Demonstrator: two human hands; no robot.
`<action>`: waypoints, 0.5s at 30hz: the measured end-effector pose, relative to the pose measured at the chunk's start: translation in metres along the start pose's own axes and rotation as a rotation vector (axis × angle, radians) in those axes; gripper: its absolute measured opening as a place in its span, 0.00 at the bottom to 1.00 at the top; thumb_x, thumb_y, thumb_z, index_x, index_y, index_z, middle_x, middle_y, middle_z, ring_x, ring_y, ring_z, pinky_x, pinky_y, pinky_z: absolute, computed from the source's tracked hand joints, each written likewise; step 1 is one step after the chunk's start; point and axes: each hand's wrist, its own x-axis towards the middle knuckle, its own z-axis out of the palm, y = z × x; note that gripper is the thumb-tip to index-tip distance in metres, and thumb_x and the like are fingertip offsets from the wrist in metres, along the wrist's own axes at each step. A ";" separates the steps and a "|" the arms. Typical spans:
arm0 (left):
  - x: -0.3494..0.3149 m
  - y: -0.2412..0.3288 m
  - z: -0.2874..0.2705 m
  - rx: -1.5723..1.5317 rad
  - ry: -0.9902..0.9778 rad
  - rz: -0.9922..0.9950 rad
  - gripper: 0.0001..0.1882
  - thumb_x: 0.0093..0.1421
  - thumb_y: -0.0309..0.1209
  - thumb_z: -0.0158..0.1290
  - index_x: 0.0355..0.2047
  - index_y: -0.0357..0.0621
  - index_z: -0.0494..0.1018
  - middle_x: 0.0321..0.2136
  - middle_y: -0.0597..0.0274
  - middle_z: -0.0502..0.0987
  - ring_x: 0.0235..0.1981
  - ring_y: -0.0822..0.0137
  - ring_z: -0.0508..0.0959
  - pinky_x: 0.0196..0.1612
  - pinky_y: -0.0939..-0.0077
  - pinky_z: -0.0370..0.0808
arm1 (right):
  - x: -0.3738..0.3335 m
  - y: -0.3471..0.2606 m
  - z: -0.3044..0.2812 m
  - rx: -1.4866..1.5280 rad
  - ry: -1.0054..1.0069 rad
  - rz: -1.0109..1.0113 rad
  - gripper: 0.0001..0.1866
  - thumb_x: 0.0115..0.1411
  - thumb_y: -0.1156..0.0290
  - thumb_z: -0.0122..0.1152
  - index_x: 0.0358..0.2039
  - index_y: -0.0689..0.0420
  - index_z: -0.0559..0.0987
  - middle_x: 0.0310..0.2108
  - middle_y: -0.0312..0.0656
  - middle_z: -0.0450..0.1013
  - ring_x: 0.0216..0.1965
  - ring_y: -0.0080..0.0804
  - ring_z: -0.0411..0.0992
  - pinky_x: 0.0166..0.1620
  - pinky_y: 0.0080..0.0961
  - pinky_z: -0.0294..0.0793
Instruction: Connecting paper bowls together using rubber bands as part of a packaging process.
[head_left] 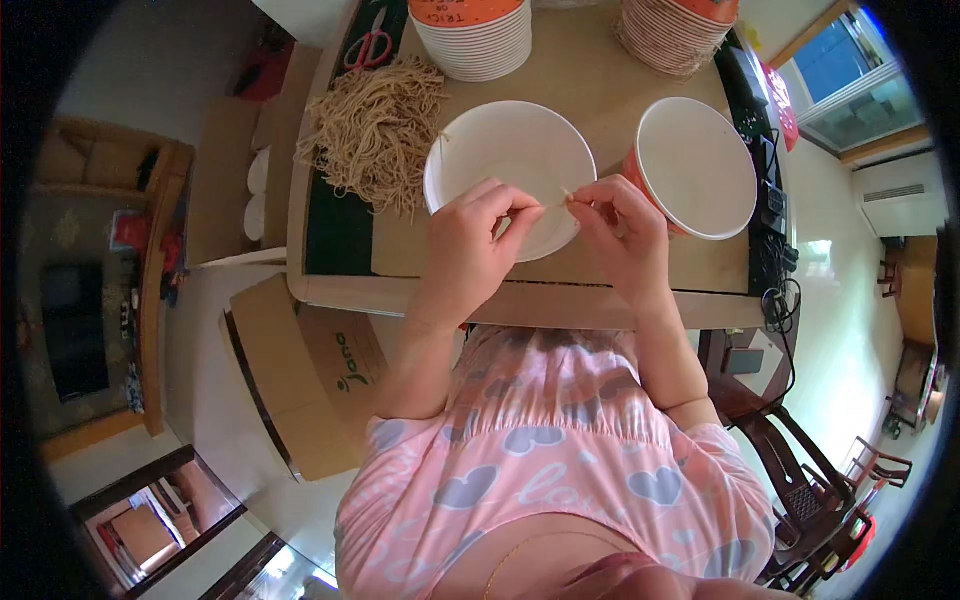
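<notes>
Both hands are over the near rim of a white paper bucket (490,135) on the table. My left hand (478,235) pinches thumb and forefinger on a short piece of tan string (555,205). Facing it, the fingertips of my right hand (628,225) pinch the same string at its other end. Only a small gap separates the two pinches. A second bucket (705,170), white inside and orange outside, tilts just right of my right hand. Left of the first bucket lies a loose pile of cut tan strings (375,135).
Red-handled scissors (370,48) lie beyond the string pile. A stack of nested buckets (475,45) stands at the back, with another stack (680,35), string around it, at back right. Black cables (775,290) run along the right edge. An open cardboard box (300,380) sits below left.
</notes>
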 end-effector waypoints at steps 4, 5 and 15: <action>-0.001 0.013 -0.004 -0.198 0.007 -0.049 0.02 0.58 0.23 0.56 0.30 0.37 0.74 0.23 0.68 0.74 0.23 0.81 0.71 0.26 0.85 0.67 | -0.006 -0.001 -0.002 0.002 -0.049 -0.138 0.05 0.54 0.81 0.62 0.31 0.62 0.77 0.29 0.39 0.70 0.25 0.24 0.67 0.28 0.18 0.67; 0.000 0.016 -0.003 -0.258 0.028 -0.045 0.02 0.58 0.23 0.55 0.29 0.37 0.73 0.23 0.66 0.73 0.22 0.80 0.71 0.25 0.84 0.68 | -0.008 0.000 -0.003 0.003 -0.053 -0.138 0.05 0.54 0.81 0.62 0.31 0.62 0.77 0.29 0.39 0.70 0.25 0.24 0.67 0.28 0.18 0.67; -0.002 0.033 0.001 -0.834 0.024 -0.172 0.04 0.62 0.26 0.53 0.32 0.37 0.74 0.26 0.69 0.75 0.26 0.82 0.71 0.31 0.89 0.68 | -0.015 0.013 -0.013 -0.100 0.011 -0.112 0.09 0.52 0.82 0.62 0.34 0.61 0.76 0.30 0.39 0.70 0.29 0.26 0.69 0.32 0.21 0.69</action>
